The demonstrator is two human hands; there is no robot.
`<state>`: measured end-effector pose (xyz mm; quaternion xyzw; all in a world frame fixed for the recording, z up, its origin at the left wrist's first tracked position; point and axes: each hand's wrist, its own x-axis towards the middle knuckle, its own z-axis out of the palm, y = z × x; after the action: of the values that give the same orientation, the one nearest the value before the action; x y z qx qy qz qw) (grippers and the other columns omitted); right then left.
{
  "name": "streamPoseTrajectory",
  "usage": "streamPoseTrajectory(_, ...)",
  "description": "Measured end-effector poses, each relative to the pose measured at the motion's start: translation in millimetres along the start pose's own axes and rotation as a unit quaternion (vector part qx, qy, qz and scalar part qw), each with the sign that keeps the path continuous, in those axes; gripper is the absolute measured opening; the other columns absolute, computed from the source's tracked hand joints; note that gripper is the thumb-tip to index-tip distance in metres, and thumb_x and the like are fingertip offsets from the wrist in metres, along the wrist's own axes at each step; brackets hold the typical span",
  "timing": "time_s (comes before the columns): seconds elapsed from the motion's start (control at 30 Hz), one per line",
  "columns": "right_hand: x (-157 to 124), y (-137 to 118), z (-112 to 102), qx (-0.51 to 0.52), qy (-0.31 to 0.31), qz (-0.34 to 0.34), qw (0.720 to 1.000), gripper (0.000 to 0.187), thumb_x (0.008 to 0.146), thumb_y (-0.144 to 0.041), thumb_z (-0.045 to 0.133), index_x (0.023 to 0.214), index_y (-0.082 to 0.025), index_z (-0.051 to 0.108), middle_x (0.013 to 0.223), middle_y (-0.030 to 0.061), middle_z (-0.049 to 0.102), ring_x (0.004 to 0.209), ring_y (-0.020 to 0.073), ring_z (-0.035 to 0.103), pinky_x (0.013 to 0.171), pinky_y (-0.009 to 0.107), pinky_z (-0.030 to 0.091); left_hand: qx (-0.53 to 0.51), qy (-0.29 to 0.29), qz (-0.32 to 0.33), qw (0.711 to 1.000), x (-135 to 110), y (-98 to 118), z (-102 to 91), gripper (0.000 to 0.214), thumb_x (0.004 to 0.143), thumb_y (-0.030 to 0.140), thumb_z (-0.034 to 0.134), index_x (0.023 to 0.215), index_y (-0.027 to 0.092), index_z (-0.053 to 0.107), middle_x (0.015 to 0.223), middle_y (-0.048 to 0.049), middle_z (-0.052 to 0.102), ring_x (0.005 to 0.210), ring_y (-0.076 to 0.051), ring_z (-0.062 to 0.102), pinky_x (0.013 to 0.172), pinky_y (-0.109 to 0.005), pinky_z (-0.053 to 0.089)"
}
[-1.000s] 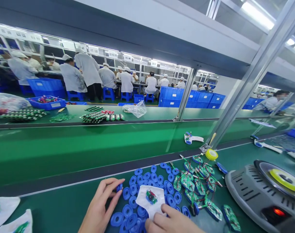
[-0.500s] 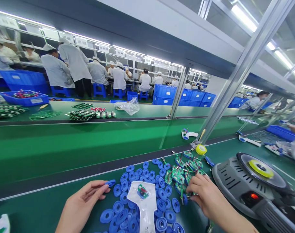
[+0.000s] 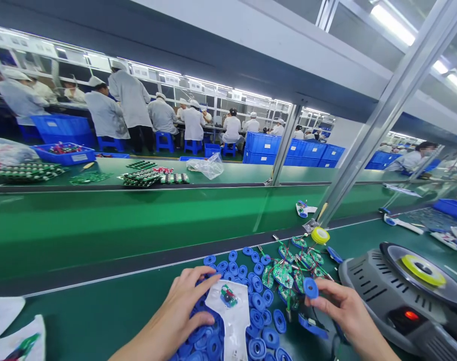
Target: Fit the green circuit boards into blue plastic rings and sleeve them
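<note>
My left hand (image 3: pixel 183 311) rests with curled fingers on a heap of blue oval rubber pads (image 3: pixel 251 301), beside a white plastic shell (image 3: pixel 232 313) that has a small green circuit board in it. Whether it holds a pad is hidden. My right hand (image 3: pixel 339 306) is lifted a little, pinched on a green circuit board with wires and a round blue part (image 3: pixel 310 288). A pile of similar green circuit boards (image 3: pixel 296 263) lies just beyond it.
A grey tape dispenser machine (image 3: pixel 382 296) with a yellow tape roll (image 3: pixel 424 263) stands at the right. A small yellow roll (image 3: pixel 320 234) sits by a metal post (image 3: pixel 371 135). A green conveyor belt (image 3: pixel 119 225) runs across. Workers in white sit beyond.
My right hand has lifted a circuit board with a blue part out of the pile. My left hand moved right onto the blue pads next to the white shell.
</note>
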<state>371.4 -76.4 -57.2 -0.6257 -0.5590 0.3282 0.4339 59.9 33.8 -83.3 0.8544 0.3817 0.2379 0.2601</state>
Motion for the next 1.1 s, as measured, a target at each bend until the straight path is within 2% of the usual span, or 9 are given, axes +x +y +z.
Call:
streamPoseTrajectory(0.13,5,-15,16,0.155,-0.013,0.029,0.987,0.02,0.067,-0.037,0.07,0.076,-0.019,0.066,0.062,0.0022,0.066,0.06,0.0172,0.061,0.06,0.027,0.047,-0.065,-0.029,-0.021,0.997,7,13,-6.0,0.038,0.069,0.017,0.068,0.103,0.032,0.061,0.109,-0.0019,0.059,0.104,-0.025,0.05,0.092,-0.044,0.039)
streamPoseTrajectory(0.23,6,-30,34,0.16,-0.028,0.002,0.987,0.017,0.066,-0.036,0.072,0.071,-0.02,0.066,0.064,0.0018,0.066,0.06,0.0163,0.06,0.058,0.026,0.046,-0.157,-0.016,-0.044,0.986,5,26,-14.4,0.034,0.068,0.02,0.068,0.1,0.028,0.06,0.101,-0.001,0.062,0.092,-0.022,0.056,0.084,-0.036,0.046)
streamPoseTrajectory(0.3,6,-42,46,0.085,-0.039,-0.082,0.992,0.012,0.07,-0.034,0.07,0.071,-0.021,0.068,0.066,0.0013,0.066,0.063,0.016,0.059,0.06,0.026,0.046,-0.23,0.004,-0.059,0.971,1,34,-17.5,0.034,0.067,0.02,0.068,0.099,0.028,0.06,0.1,-0.0003,0.062,0.084,-0.019,0.06,0.076,-0.03,0.05)
streamPoseTrajectory(0.37,5,-53,57,-0.028,-0.05,-0.221,0.974,0.004,0.075,-0.026,0.066,0.077,-0.023,0.067,0.068,-0.0009,0.067,0.064,0.0143,0.059,0.064,0.027,0.045,-0.286,0.019,-0.059,0.956,-3,39,-18.3,0.035,0.066,0.022,0.072,0.098,0.029,0.061,0.102,0.0001,0.06,0.08,-0.018,0.061,0.07,-0.026,0.053)
streamPoseTrajectory(0.43,4,-63,68,-0.149,-0.032,-0.354,0.923,0.011,0.076,-0.019,0.065,0.086,-0.023,0.065,0.071,-0.0037,0.068,0.063,0.0123,0.06,0.066,0.027,0.042,-0.309,0.026,-0.055,0.949,-7,44,-17.9,0.039,0.062,0.022,0.076,0.097,0.031,0.063,0.101,0.0004,0.059,0.08,-0.018,0.062,0.064,-0.023,0.054)
streamPoseTrajectory(0.5,3,-70,80,-0.236,0.035,-0.42,0.875,0.015,0.075,-0.018,0.066,0.089,-0.024,0.063,0.072,-0.0061,0.069,0.061,0.0113,0.058,0.064,0.028,0.037,-0.315,0.022,-0.048,0.948,-11,48,-17.4,0.042,0.059,0.021,0.078,0.097,0.033,0.065,0.1,0.001,0.059,0.074,-0.016,0.062,0.061,-0.021,0.055)
streamPoseTrajectory(0.67,0,-83,106,-0.277,0.187,-0.387,0.859,0.006,0.079,-0.02,0.064,0.077,-0.026,0.064,0.066,-0.0093,0.067,0.057,0.0119,0.051,0.067,0.033,0.028,-0.322,0.017,-0.036,0.946,-17,57,-19.0,0.047,0.063,0.021,0.076,0.102,0.042,0.062,0.091,0.0037,0.057,0.063,-0.012,0.063,0.058,-0.019,0.055)
streamPoseTrajectory(0.93,0,-88,111,-0.275,0.206,-0.393,0.853,0.009,0.081,-0.02,0.06,0.076,-0.025,0.065,0.063,-0.0086,0.066,0.056,0.0125,0.049,0.069,0.034,0.026,-0.288,0.038,-0.003,0.957,-21,59,-20.0,0.052,0.062,0.023,0.078,0.108,0.042,0.06,0.086,0.0029,0.056,0.069,-0.012,0.062,0.063,-0.017,0.054)
streamPoseTrajectory(1.1,6,-88,123,-0.265,0.285,-0.433,0.813,0.023,0.085,-0.016,0.052,0.065,-0.022,0.063,0.053,-0.0073,0.062,0.053,0.0117,0.045,0.065,0.034,0.025,-0.299,0.032,0.005,0.954,-23,56,-15.4,0.053,0.065,0.022,0.075,0.11,0.043,0.057,0.086,0.0032,0.053,0.065,-0.012,0.06,0.059,-0.018,0.056)
